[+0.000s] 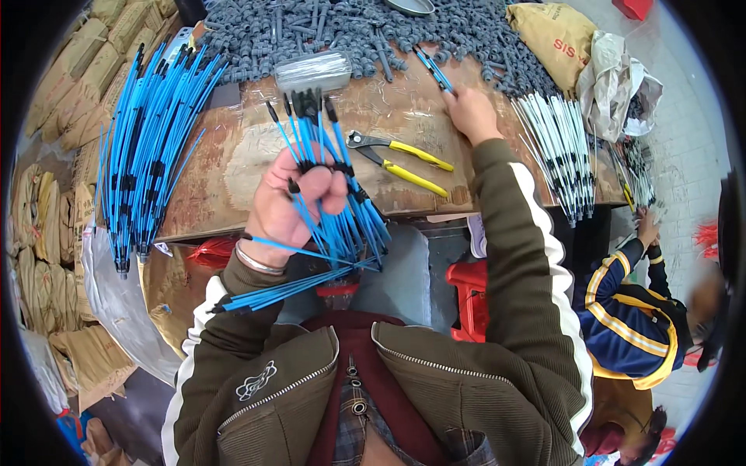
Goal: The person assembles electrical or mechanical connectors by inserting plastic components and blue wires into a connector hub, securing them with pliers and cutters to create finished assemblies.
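Note:
In my left hand is an umbrella frame of thin blue ribs with black joints and tips. Its ribs bunch together above my curled fingers, and some fan out below toward my wrist. My right hand reaches over the bench, its fingers closed on a few blue ribs with dark ends, near the grey parts. Between my hands lie end-cutting pliers with yellow handles. Beyond my left hand sits a clear box of thin metal wires.
Grey plastic parts heap along the bench's far side. Blue umbrella frames lean at left, white ones at right. A brown sack stands back right. Below are a red stool and, at right, a co-worker.

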Motion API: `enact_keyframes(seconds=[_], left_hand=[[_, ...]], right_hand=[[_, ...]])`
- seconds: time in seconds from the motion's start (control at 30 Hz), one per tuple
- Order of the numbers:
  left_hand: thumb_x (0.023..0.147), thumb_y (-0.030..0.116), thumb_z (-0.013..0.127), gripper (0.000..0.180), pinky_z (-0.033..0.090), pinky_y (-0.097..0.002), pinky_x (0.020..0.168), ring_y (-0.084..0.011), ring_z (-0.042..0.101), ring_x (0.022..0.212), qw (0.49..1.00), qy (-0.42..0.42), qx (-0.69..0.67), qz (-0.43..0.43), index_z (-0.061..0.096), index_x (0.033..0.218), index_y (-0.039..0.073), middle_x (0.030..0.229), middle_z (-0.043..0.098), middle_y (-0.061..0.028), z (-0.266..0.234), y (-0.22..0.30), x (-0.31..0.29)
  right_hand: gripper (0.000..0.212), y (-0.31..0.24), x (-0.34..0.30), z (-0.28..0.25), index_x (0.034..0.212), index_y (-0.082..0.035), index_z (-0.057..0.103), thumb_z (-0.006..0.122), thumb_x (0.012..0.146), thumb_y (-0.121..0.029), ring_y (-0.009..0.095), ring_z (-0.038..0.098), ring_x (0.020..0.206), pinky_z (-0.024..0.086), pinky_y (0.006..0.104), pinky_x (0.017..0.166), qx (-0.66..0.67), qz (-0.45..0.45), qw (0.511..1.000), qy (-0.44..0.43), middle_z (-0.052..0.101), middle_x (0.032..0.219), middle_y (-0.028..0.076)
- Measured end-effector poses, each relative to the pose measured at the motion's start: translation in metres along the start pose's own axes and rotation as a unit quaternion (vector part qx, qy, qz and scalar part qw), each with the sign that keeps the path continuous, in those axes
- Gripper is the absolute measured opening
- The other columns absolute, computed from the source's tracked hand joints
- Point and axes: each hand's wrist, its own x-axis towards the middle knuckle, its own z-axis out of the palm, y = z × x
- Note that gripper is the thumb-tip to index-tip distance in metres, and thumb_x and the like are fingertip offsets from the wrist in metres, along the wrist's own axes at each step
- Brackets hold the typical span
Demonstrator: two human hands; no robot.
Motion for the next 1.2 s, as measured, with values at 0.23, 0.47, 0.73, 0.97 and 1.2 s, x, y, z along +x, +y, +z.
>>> enact_keyframes(seconds=[0.23, 0.47, 0.73, 0.97, 1.2], left_hand=[[0.086, 0.007, 0.056, 0.018, 0.051, -0.0364, 0.073, -0.0235, 0.062, 0.081, 0.985, 0.062, 0.148, 0.065, 0.053, 0.103, 0.006, 0.086, 0.062, -0.0117, 0.015, -0.001, -0.001], [0.086, 0.01, 0.056, 0.022, 0.051, -0.0359, 0.076, -0.0236, 0.062, 0.087, 0.997, 0.046, 0.058, -0.035, 0.053, 0.107, 0.006, 0.094, 0.063, -0.013, -0.012, 0.015, 0.0], [0.086, 0.01, 0.057, 0.017, 0.051, -0.0362, 0.074, -0.0231, 0.063, 0.083, 0.997, 0.042, 0.0, -0.063, 0.056, 0.102, 0.005, 0.091, 0.064, -0.0115, 0.019, 0.011, -0.016], [0.084, 0.005, 0.058, 0.019, 0.052, -0.0364, 0.076, -0.0229, 0.064, 0.082, 0.993, 0.067, 0.08, 0.046, 0.057, 0.103, 0.005, 0.09, 0.064, -0.0121, 0.039, 0.003, -0.047], [0.084, -0.002, 0.055, 0.018, 0.052, -0.0342, 0.075, -0.0202, 0.063, 0.081, 0.975, 0.096, 0.172, 0.104, 0.056, 0.102, 0.003, 0.09, 0.064, -0.0121, 0.042, -0.004, -0.043]], right_hand=[[0.025, 0.04, 0.025, 0.025, 0.085, -0.004, 0.055, 0.05, 0.085, -0.029, 0.038, 0.06, 0.073, 0.047, 0.0477, 0.066, -0.091, 0.021, 0.995, 0.046, 0.061, 0.077, 0.019], [0.026, -0.03, -0.021, -0.143, 0.086, -0.003, 0.058, 0.046, 0.09, -0.026, 0.021, 0.055, 0.056, 0.04, 0.0331, 0.05, 0.207, -0.051, 0.958, 0.19, 0.058, 0.065, 0.009], [0.026, -0.12, -0.137, -0.139, 0.088, -0.001, 0.055, 0.043, 0.094, -0.022, 0.005, 0.042, 0.053, 0.033, 0.019, 0.048, 0.543, -0.051, 0.792, -0.274, 0.049, 0.061, -0.001], [0.022, -0.166, -0.18, -0.1, 0.089, -0.001, 0.057, 0.044, 0.094, -0.018, 0.009, 0.049, 0.058, 0.04, 0.0242, 0.053, 0.512, -0.054, 0.845, -0.145, 0.053, 0.065, 0.002], [0.016, -0.16, -0.17, -0.097, 0.095, -0.002, 0.058, 0.048, 0.092, -0.014, 0.011, 0.053, 0.064, 0.044, 0.0255, 0.059, 0.35, -0.218, 0.911, 0.026, 0.058, 0.072, 0.006]])
